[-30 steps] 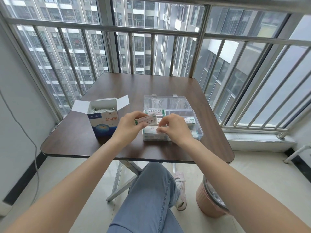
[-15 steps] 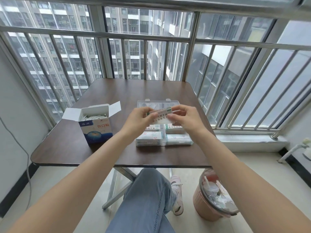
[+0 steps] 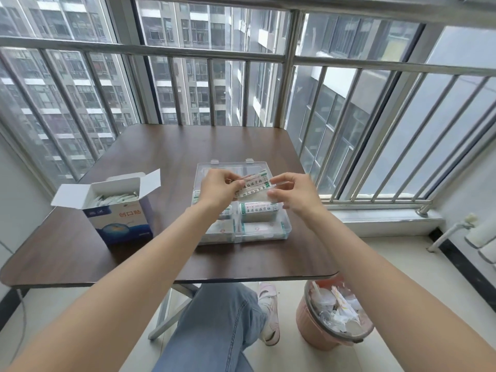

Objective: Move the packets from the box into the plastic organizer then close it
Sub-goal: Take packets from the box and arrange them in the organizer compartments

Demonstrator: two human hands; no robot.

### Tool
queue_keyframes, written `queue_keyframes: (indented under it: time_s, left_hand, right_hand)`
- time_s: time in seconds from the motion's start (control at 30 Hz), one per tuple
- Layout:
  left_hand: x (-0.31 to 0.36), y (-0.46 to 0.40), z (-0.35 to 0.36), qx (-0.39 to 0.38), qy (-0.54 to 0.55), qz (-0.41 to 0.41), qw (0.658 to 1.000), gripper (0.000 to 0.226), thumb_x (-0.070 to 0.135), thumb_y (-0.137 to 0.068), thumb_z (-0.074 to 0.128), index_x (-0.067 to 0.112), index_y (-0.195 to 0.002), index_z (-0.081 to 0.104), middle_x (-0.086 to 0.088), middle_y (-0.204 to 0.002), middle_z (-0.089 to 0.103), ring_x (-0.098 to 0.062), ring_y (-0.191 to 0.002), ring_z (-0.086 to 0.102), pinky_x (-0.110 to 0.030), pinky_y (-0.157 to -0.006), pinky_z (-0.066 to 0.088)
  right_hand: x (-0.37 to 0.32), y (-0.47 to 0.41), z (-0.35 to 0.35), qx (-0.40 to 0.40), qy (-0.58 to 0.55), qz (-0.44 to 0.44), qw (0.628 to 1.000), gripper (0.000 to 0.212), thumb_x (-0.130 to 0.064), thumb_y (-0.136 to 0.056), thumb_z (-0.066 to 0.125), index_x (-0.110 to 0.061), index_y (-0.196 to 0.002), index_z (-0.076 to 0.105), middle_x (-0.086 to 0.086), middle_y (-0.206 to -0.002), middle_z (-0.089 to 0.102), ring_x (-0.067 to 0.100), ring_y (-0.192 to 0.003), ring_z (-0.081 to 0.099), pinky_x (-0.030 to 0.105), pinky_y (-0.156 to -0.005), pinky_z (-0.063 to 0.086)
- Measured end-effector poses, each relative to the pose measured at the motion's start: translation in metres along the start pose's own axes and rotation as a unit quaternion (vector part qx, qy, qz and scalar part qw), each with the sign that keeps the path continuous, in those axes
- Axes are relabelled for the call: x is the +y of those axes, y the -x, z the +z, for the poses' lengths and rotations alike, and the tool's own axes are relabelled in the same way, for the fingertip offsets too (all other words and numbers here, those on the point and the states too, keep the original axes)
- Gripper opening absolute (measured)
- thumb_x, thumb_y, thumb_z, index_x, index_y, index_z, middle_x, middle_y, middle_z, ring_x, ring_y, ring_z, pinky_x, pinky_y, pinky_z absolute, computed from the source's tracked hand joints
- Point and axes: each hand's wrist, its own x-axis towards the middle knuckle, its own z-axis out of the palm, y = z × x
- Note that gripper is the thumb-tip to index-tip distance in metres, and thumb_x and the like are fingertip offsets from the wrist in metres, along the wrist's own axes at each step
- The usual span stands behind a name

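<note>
Both hands hold a small sheaf of packets (image 3: 253,187) above the open plastic organizer (image 3: 287,228). The packets are narrow white strips with a green band and dark printed characters, fanned so that at least two long edges show between the fingertips. The left hand (image 3: 218,187) pinches their left end with thumb and curled fingers; the right hand (image 3: 291,193) pinches the right end, thumb below and forefinger above, the other fingers loosely bent. Just under the fingers, the clear organizer lies on the brown table (image 3: 166,154), its lid folded flat away from the person, its near compartments already filled with like white-and-green packets. Left of the left hand, well apart, stands the blue-and-white cardboard box (image 3: 122,224), flaps up, more white packets showing inside.

Half a second ago the same strip was held at both ends as one closed stack; now it is spread into separate strips, and the hands sit slightly farther over the organizer's rear part. The box and organizer have not shifted on the table.
</note>
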Motion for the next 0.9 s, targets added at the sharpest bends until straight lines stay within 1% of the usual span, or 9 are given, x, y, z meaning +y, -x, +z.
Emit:
queue_keyframes:
  time_s: [0.07,0.13,0.23,0.33,0.43,0.57,0.73,0.8,0.9]
  left_hand:
    - [0.001,-0.002,0.002,0.005,0.007,-0.003,1.0,0.012,0.01,-0.089,0.064,0.004,-0.098,0.07,-0.012,-0.09,0.066,-0.018,-0.075,0.061,-0.03,-0.068,0.058]
    - [0.003,-0.004,0.001,0.028,0.037,-0.01,0.999,0.008,0.008,-0.089,0.063,0.005,-0.095,0.068,-0.014,-0.091,0.066,-0.018,-0.069,0.062,-0.023,-0.058,0.056]
    - [0.004,-0.007,-0.004,0.053,0.102,-0.032,0.993,0.005,0.004,-0.09,0.06,0.004,-0.09,0.064,-0.016,-0.092,0.064,-0.021,-0.062,0.064,-0.016,-0.048,0.052]
    - [0.003,-0.011,-0.007,0.047,0.138,-0.053,0.988,0.005,0.002,-0.091,0.059,0.004,-0.089,0.063,-0.012,-0.087,0.063,-0.021,-0.06,0.065,-0.018,-0.05,0.054]
    - [0.002,-0.012,-0.009,0.03,0.174,-0.069,0.982,0.006,-0.001,-0.09,0.058,0.002,-0.087,0.062,-0.009,-0.082,0.061,-0.019,-0.06,0.065,-0.019,-0.055,0.056]
    - [0.001,-0.016,-0.013,-0.006,0.205,-0.085,0.975,0.004,0.0,-0.089,0.059,0.001,-0.092,0.062,-0.007,-0.08,0.062,-0.011,-0.058,0.065,-0.02,-0.067,0.057]
    - [0.004,-0.019,-0.014,-0.038,0.239,-0.121,0.963,0.005,0.003,-0.09,0.059,0.002,-0.091,0.064,-0.006,-0.082,0.061,-0.012,-0.066,0.06,-0.017,-0.066,0.057]
    - [0.003,-0.021,-0.013,-0.044,0.231,-0.134,0.963,0.012,0.005,-0.091,0.059,-0.001,-0.1,0.065,-0.006,-0.086,0.061,-0.011,-0.066,0.058,-0.016,-0.064,0.056]
    - [0.002,-0.023,-0.012,-0.047,0.221,-0.147,0.963,0.009,0.008,-0.092,0.058,0.003,-0.093,0.065,-0.004,-0.085,0.061,-0.009,-0.066,0.057,-0.016,-0.062,0.054]
  right_hand:
    - [0.003,-0.003,-0.002,0.002,0.001,0.002,1.0,0.013,-0.004,-0.082,0.07,-0.015,-0.085,0.064,0.007,-0.079,0.067,0.021,-0.061,0.065,0.02,-0.048,0.048]
    - [0.003,-0.007,-0.006,0.018,-0.009,-0.009,1.0,0.009,-0.003,-0.083,0.068,-0.012,-0.084,0.067,0.009,-0.081,0.069,0.019,-0.056,0.065,0.027,-0.058,0.055]
    - [-0.001,-0.009,-0.013,0.035,-0.059,-0.016,0.998,0.003,-0.006,-0.086,0.065,-0.008,-0.086,0.067,0.007,-0.075,0.068,0.007,-0.056,0.066,0.014,-0.052,0.047]
    - [-0.002,-0.014,-0.015,0.04,-0.093,-0.017,0.995,0.005,-0.006,-0.085,0.067,-0.01,-0.082,0.067,0.008,-0.076,0.067,0.012,-0.067,0.068,0.016,-0.064,0.054]
    - [0.002,-0.024,-0.011,0.058,-0.05,-0.014,0.997,0.017,0.001,-0.078,0.071,-0.015,-0.083,0.067,0.002,-0.08,0.065,0.014,-0.077,0.065,0.021,-0.077,0.056]
    - [0.001,-0.036,-0.004,0.082,0.014,0.0,0.997,0.021,-0.007,-0.077,0.074,-0.019,-0.094,0.071,-0.009,-0.083,0.061,0.011,-0.089,0.062,0.033,-0.088,0.053]
    - [-0.001,-0.044,0.003,0.061,0.018,0.016,0.998,0.021,0.001,-0.079,0.069,-0.019,-0.073,0.065,0.005,-0.074,0.067,0.016,-0.07,0.066,0.032,-0.079,0.058]
    - [0.0,-0.046,0.004,0.05,0.049,0.021,0.997,0.018,0.0,-0.08,0.068,-0.016,-0.073,0.066,0.01,-0.078,0.068,0.019,-0.069,0.066,0.029,-0.073,0.058]
    - [0.002,-0.046,0.007,0.045,0.131,0.01,0.99,0.011,-0.004,-0.079,0.07,-0.016,-0.08,0.067,0.01,-0.083,0.069,0.02,-0.072,0.067,0.028,-0.072,0.055]
